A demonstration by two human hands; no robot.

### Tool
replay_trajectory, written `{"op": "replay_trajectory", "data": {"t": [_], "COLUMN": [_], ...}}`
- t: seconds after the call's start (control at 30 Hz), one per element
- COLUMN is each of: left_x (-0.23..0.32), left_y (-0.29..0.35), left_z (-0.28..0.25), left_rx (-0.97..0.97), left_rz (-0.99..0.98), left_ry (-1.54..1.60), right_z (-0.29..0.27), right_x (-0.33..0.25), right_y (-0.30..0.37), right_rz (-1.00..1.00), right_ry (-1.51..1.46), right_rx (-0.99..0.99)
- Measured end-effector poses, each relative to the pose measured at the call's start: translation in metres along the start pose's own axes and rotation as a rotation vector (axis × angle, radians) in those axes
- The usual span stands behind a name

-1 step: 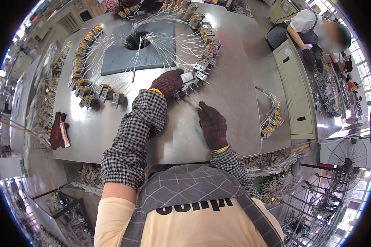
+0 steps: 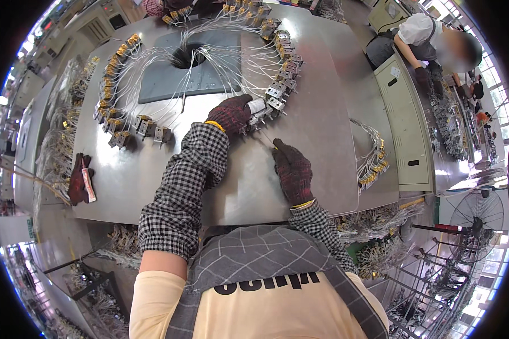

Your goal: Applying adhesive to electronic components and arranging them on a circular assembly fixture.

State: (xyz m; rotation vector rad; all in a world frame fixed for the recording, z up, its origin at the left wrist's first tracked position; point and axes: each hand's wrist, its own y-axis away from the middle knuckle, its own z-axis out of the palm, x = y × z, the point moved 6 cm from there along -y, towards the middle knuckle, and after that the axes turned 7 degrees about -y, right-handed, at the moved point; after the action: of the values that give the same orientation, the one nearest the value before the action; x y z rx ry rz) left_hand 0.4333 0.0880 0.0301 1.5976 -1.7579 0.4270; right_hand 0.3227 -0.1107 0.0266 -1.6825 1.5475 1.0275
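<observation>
My left hand (image 2: 230,115), in a dark knitted glove, is closed beside the near end of a curved row of small metal blocks (image 2: 276,91). A short white tube (image 2: 257,106) sticks out at its fingertips, against the blocks; what lies under the palm is hidden. My right hand (image 2: 293,172), gloved too, is closed around a thin metal rod-like tool (image 2: 267,137), whose tip points toward the blocks by the left hand. White wires (image 2: 218,59) run from the blocks to a dark round hole (image 2: 189,56) in a grey plate (image 2: 158,79).
The metal table (image 2: 322,113) carries more wired blocks (image 2: 108,107) on the left and a smaller wired bundle (image 2: 373,161) at right. A spare glove (image 2: 78,181) with a red-and-white tube lies at the left edge. A co-worker (image 2: 421,42) is beyond a cabinet (image 2: 404,124); a fan (image 2: 477,220) stands right.
</observation>
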Motion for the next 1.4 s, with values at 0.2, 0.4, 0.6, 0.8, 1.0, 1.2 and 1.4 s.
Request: {"op": "replay_trajectory", "data": {"t": [0.2, 0.4, 0.6, 0.8, 1.0, 1.2, 1.4], "left_x": [0.005, -0.001, -0.004, -0.082, -0.025, 0.016, 0.013], "left_y": [0.005, 0.006, 0.045, 0.122, 0.128, 0.091, 0.048], "left_z": [-0.007, -0.007, -0.08, -0.139, -0.057, -0.024, -0.025], "left_rx": [0.007, 0.001, 0.426, 0.261, 0.357, 0.267, 0.084], "left_rz": [-0.039, -0.023, 0.477, -0.303, 0.258, -0.091, -0.036], "left_ry": [-0.035, -0.089, -0.528, -0.642, -0.499, -0.654, -0.595], "right_z": [0.007, 0.019, 0.012, 0.012, 0.005, 0.002, -0.007], "right_x": [-0.067, -0.033, -0.025, 0.004, -0.017, -0.025, -0.027], "right_y": [0.025, 0.014, 0.016, 0.012, 0.018, 0.02, 0.013], "right_rz": [-0.708, -0.536, -0.44, -0.363, -0.422, -0.413, -0.299], "right_ry": [0.56, 0.275, 0.281, 0.048, 0.129, 0.17, 0.087], "right_rx": [0.239, 0.135, 0.114, 0.11, 0.136, 0.172, 0.211]}}
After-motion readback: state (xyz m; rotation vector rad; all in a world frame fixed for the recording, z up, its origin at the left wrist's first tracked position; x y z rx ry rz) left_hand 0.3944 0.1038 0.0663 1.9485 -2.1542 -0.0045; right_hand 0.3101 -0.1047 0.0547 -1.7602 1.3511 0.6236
